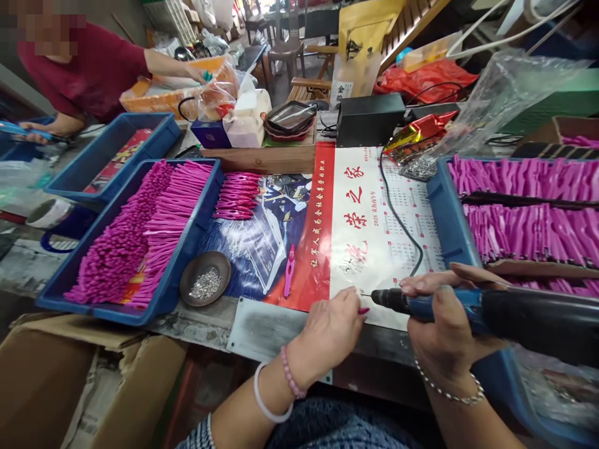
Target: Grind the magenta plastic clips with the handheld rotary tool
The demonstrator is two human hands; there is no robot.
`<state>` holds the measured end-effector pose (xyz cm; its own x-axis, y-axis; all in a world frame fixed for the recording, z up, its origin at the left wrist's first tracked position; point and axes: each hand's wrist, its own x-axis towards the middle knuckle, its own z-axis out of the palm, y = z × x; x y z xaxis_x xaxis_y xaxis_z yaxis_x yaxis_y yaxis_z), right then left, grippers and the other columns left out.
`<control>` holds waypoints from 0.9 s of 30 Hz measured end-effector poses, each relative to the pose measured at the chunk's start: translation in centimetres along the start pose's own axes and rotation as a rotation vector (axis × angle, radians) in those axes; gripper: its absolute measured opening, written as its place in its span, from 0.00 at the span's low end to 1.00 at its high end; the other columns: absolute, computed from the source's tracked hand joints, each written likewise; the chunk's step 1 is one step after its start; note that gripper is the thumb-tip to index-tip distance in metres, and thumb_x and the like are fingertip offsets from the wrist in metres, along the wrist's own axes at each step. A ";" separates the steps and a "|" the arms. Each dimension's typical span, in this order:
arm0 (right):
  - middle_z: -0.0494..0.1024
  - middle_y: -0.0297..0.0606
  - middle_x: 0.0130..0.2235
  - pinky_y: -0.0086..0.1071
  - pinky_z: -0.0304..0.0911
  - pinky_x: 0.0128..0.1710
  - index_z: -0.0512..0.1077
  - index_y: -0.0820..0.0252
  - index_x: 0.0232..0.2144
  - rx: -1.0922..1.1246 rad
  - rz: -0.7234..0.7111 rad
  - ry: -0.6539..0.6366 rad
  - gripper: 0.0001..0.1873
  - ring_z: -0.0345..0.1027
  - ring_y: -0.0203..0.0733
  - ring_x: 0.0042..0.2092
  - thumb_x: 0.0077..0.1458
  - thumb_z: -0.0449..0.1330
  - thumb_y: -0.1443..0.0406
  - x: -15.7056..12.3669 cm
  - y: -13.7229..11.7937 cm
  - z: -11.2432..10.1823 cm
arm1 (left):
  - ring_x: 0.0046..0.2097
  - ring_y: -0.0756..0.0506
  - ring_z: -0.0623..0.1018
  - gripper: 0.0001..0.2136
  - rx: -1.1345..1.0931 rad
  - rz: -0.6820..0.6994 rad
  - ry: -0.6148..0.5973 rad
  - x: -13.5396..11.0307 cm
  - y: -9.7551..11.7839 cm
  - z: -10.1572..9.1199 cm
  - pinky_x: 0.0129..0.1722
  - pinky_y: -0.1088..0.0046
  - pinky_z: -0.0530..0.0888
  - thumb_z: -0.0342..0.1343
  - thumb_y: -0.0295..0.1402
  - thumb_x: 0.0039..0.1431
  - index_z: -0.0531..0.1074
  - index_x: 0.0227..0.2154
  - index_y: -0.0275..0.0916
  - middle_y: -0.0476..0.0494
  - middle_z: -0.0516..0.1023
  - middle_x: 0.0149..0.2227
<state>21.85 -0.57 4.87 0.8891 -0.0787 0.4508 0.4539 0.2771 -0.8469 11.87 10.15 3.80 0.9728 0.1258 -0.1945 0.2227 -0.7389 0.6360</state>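
Pink clip pinched in left hand, right hand gripping electric screwdriver (tip touching clip), 1 calendar beneath

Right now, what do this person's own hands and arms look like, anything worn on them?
Both forearms are bare, no sleeves. The left hand has two bracelets at the wrist: a plain white bangle and a string of pink beads. The right hand wears a thin silver chain bracelet. No gloves or rings show.

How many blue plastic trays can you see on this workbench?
3: a near-left tray full of pink pieces, another behind it, one on the right. More may sit out of view.
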 end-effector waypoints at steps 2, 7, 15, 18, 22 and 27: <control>0.74 0.29 0.27 0.40 0.71 0.31 0.71 0.61 0.42 0.029 -0.004 0.005 0.16 0.67 0.41 0.24 0.49 0.65 0.70 0.1 0.1 -0.1 | 0.44 0.40 0.78 0.05 -0.102 0.036 0.046 0.0 -0.3 0.1 0.41 0.63 0.74 0.50 0.31 0.65 0.68 0.40 0.37 0.37 0.76 0.47; 0.74 0.30 0.26 0.40 0.70 0.28 0.70 0.61 0.43 0.055 0.010 0.005 0.17 0.66 0.42 0.23 0.49 0.64 0.72 0.3 0.3 -0.1 | 0.44 0.42 0.77 0.03 -0.282 0.139 -0.004 0.6 -0.3 0.4 0.43 0.65 0.73 0.52 0.28 0.62 0.70 0.38 0.38 0.40 0.77 0.44; 0.74 0.30 0.26 0.38 0.71 0.29 0.71 0.62 0.43 0.078 -0.016 -0.007 0.16 0.66 0.41 0.23 0.50 0.63 0.73 0.5 0.4 -0.1 | 0.43 0.39 0.77 0.03 -0.178 0.046 0.027 1.4 -0.7 0.1 0.41 0.62 0.71 0.52 0.29 0.63 0.69 0.37 0.38 0.37 0.77 0.42; 0.74 0.30 0.27 0.38 0.71 0.29 0.71 0.62 0.44 0.097 -0.016 -0.006 0.16 0.66 0.40 0.23 0.50 0.63 0.74 0.6 0.5 -0.1 | 0.38 0.43 0.76 0.06 -0.402 -0.049 0.106 1.1 -0.9 -0.5 0.38 0.65 0.70 0.54 0.34 0.63 0.71 0.37 0.38 0.41 0.77 0.36; 0.73 0.30 0.26 0.38 0.70 0.29 0.72 0.61 0.43 0.110 -0.020 -0.009 0.16 0.65 0.40 0.23 0.50 0.63 0.72 0.8 -0.1 -0.1 | 0.26 0.52 0.72 0.10 -0.971 -0.302 0.108 0.2 -1.0 -0.9 0.28 0.75 0.68 0.56 0.40 0.62 0.70 0.36 0.38 0.45 0.78 0.32; 0.73 0.27 0.25 0.37 0.69 0.26 0.72 0.58 0.42 0.128 -0.019 -0.045 0.15 0.64 0.40 0.21 0.49 0.63 0.68 1.1 -1.0 -0.1 | 0.20 0.56 0.69 0.14 -1.362 -0.402 0.078 -1.0 -0.8 -0.3 0.21 0.82 0.63 0.61 0.42 0.58 0.67 0.33 0.36 0.47 0.77 0.26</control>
<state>22.36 -1.00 6.21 0.8758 -0.0432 0.4808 0.4568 0.3960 -0.7965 10.71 10.80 3.75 0.8205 0.2396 -0.5190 0.3234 0.5541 0.7671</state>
